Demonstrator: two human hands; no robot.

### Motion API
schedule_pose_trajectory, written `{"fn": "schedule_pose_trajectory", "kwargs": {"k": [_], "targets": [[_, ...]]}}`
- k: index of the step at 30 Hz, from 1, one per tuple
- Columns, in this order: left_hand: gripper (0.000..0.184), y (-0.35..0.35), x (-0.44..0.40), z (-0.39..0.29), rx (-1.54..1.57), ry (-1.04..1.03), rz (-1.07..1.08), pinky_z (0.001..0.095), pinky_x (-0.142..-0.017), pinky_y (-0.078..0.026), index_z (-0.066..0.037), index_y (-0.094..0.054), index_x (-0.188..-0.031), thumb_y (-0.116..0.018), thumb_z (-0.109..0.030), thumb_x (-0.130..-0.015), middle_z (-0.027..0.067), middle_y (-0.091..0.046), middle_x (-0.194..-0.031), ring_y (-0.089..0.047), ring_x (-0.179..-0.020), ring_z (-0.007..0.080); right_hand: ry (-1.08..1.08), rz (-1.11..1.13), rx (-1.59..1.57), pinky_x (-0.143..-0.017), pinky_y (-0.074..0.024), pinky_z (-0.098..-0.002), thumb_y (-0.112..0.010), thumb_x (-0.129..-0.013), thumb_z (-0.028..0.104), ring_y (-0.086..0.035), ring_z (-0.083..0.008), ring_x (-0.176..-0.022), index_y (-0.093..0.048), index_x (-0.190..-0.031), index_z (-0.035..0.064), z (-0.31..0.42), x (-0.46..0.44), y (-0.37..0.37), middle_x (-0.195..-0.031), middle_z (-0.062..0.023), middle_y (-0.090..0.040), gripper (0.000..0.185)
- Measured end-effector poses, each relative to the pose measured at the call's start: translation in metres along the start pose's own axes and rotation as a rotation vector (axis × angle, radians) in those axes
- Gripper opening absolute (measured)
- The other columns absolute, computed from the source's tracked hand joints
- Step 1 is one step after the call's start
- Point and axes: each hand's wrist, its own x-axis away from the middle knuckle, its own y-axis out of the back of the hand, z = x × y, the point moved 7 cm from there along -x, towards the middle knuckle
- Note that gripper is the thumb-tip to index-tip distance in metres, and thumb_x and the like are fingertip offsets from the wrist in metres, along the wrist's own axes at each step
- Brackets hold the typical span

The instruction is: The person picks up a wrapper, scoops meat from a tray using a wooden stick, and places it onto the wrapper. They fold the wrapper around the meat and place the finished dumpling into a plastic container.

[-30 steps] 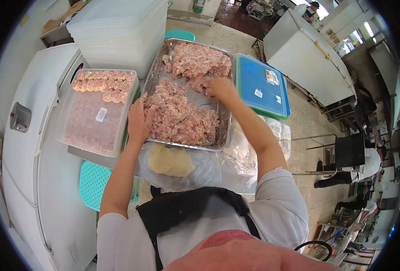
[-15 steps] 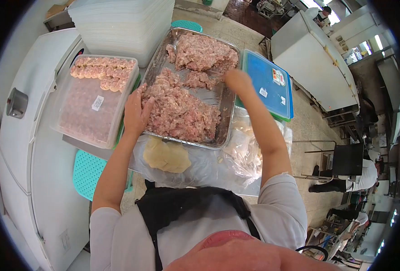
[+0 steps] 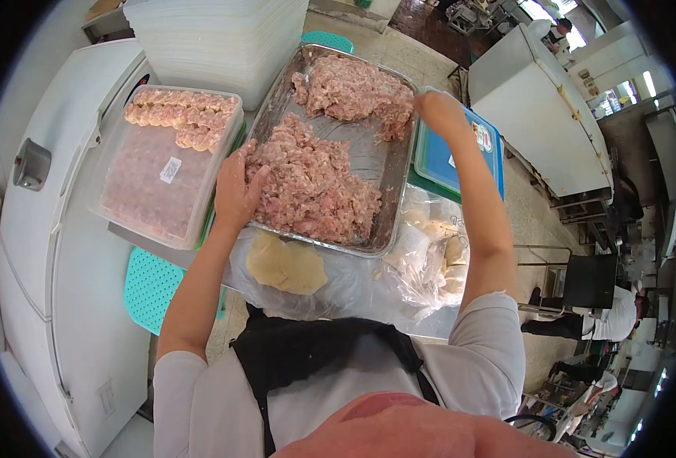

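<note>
A metal tray (image 3: 368, 153) holds two mounds of ground meat, a larger near mound (image 3: 307, 183) and a far mound (image 3: 353, 88) that reaches to the right rim. My left hand (image 3: 237, 187) lies at the tray's left edge against the near mound, thumb apart from the fingers. My right hand (image 3: 438, 113) is at the tray's upper right rim beside the far mound; its fingers are bent and their tips are hard to make out. Left of the tray stands a clear container (image 3: 151, 183) with rows of shaped meat pieces. Pale dough rounds (image 3: 286, 263) lie in front on plastic.
Blue-lidded containers (image 3: 460, 156) sit right of the tray, with a clear bag (image 3: 429, 252) in front. A stack of clear plastic boxes (image 3: 216, 46) rises at the back left. A white fridge (image 3: 40, 191) is at the left. Other people (image 3: 616, 314) stand far right.
My right hand has moved right from inside the tray to its rim. The small meat clump between the mounds is now against the far mound's right side. My left hand stays at the left edge.
</note>
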Motion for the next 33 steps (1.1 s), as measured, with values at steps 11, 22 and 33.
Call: {"fn": "schedule_pose_trajectory", "kwargs": {"k": [11,22,33], "targets": [[0.056,0.002,-0.002,-0.002,0.016,0.002,0.029,0.0436,-0.099,-0.037,0.0,-0.049,-0.131,-0.058,-0.035,-0.088,0.0208,-0.056,-0.123,-0.051,-0.113,0.0377,-0.267,0.058,-0.014,-0.076,-0.0529,-0.0492,-0.054,-0.09,0.044,-0.067,-0.0384,-0.089,-0.071,-0.09,0.0048,-0.043,-0.078,-0.062,-0.096,-0.019,-0.069,0.042],[0.059,0.003,-0.003,-0.001,0.043,0.018,0.041,0.0435,-0.099,-0.036,-0.001,-0.048,-0.132,-0.057,-0.04,-0.087,0.02,-0.056,-0.124,-0.051,-0.114,0.0371,-0.129,0.041,-0.16,-0.079,-0.0524,-0.049,-0.049,-0.09,0.033,-0.066,-0.0384,-0.089,-0.07,-0.088,0.0043,0.027,-0.068,-0.071,-0.093,-0.0209,-0.068,0.035],[0.057,-0.002,0.0,0.0,0.067,0.051,0.06,0.044,-0.098,-0.037,0.0,-0.047,-0.132,-0.059,-0.036,-0.089,0.0215,-0.056,-0.122,-0.051,-0.112,0.0381,0.201,0.293,-0.221,-0.068,-0.0538,-0.0486,-0.048,-0.092,0.031,-0.068,-0.0342,-0.079,-0.07,-0.08,0.0084,0.147,0.036,-0.037,-0.083,-0.0161,-0.069,0.034]]}}
